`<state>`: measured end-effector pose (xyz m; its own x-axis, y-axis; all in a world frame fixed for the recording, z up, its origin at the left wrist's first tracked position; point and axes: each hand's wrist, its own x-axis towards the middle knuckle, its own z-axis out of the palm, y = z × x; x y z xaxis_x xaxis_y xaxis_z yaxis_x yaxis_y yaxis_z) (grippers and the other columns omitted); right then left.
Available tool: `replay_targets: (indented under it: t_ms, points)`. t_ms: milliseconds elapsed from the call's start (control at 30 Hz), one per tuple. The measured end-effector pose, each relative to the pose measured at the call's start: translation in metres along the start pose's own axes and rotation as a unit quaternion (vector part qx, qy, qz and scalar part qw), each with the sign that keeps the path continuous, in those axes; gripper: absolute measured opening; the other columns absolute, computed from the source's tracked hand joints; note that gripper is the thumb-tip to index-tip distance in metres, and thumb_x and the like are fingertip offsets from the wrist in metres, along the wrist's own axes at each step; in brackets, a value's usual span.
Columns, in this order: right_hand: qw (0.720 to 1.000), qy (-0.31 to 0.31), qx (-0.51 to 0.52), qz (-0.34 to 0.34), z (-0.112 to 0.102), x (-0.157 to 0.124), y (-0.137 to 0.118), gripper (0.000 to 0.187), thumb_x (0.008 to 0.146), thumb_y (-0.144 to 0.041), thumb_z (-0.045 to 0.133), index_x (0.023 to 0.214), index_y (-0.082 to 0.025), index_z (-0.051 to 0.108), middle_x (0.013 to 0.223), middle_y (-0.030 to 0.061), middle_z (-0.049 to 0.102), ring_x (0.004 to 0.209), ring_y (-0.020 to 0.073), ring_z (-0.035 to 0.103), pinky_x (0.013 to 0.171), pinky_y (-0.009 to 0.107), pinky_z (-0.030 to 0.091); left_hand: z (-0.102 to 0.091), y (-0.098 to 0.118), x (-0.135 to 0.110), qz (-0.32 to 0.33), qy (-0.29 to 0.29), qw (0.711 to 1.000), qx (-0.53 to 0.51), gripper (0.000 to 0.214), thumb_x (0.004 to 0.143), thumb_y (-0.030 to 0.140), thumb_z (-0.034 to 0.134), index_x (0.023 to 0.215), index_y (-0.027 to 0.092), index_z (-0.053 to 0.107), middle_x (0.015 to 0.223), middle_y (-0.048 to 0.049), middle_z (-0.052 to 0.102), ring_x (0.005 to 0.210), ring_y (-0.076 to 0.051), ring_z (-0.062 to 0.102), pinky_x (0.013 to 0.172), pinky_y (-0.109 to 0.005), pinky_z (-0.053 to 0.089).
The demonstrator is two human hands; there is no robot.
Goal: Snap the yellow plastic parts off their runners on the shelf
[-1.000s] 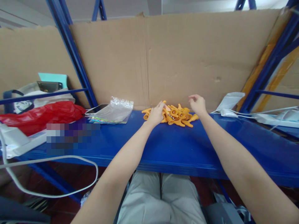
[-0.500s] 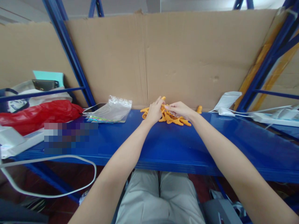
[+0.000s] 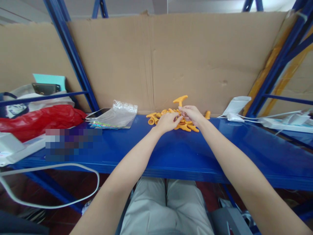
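Note:
A T-shaped orange-yellow plastic handle (image 3: 181,99) stands up from the fingers of my right hand (image 3: 193,114), its crossbar above the pile. My left hand (image 3: 168,122) is close by on the left, back of the hand up, its fingers bent together toward the right fingertips. What those left fingers hold is too small to make out. Beneath and around both hands lies a pile of similar orange-yellow plastic handles (image 3: 185,127), partly covered by the hands. One piece with a round open end (image 3: 151,121) shows at the pile's left side.
The pile lies on a blue metal shelf (image 3: 186,156) before a cardboard panel (image 3: 195,58). To the left are clear plastic bags (image 3: 122,114) and a red bag (image 3: 49,120). A lone orange piece (image 3: 207,114) and a white adapter with cables (image 3: 235,117) are at right.
My right hand has raised a T-shaped handle upright above the pile. My left hand has shifted right and slightly down, toward the right fingertips.

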<state>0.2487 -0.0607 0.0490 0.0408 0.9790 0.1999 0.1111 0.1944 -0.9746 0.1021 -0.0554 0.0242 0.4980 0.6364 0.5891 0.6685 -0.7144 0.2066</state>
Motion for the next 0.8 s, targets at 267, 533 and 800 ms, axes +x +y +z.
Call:
replay_targets:
  t_ms: [267,533,800]
  points:
    - [1.000,-0.016,0.024,0.005,0.003,0.000,0.007,0.041,0.089,-0.030,0.068,0.058,-0.018,0.044,0.043,-0.0062,0.042,0.033,0.0015,0.028,0.033,0.015,0.016,0.003,0.003,0.005,-0.032,-0.001,0.997,-0.076,0.008,0.087,0.022,0.061,0.084,0.015,0.066,0.073,-0.0029,0.071,0.070,-0.016,0.067,0.072,-0.028,0.050]
    - [0.995,0.015,-0.034,-0.089,0.003,0.006,0.009,0.017,0.088,-0.028,0.066,0.076,-0.017,0.062,0.052,-0.0040,0.057,0.038,0.0060,0.042,0.038,0.017,0.033,-0.011,0.012,0.013,-0.178,-0.006,0.909,-0.376,0.016,0.092,0.012,0.057,0.077,0.016,0.051,0.059,0.0050,0.062,0.035,-0.004,0.049,0.043,-0.017,0.038]
    - [0.938,0.093,-0.230,-0.240,-0.028,0.031,0.028,0.021,0.083,-0.021,0.062,0.100,-0.015,0.071,0.101,0.0102,0.074,0.089,0.0208,0.069,0.089,0.042,0.056,-0.056,-0.047,0.022,-0.279,0.105,0.887,-0.352,0.016,0.096,0.015,0.053,0.080,0.013,0.053,0.073,-0.0038,0.073,0.037,-0.004,0.050,0.045,-0.017,0.040]
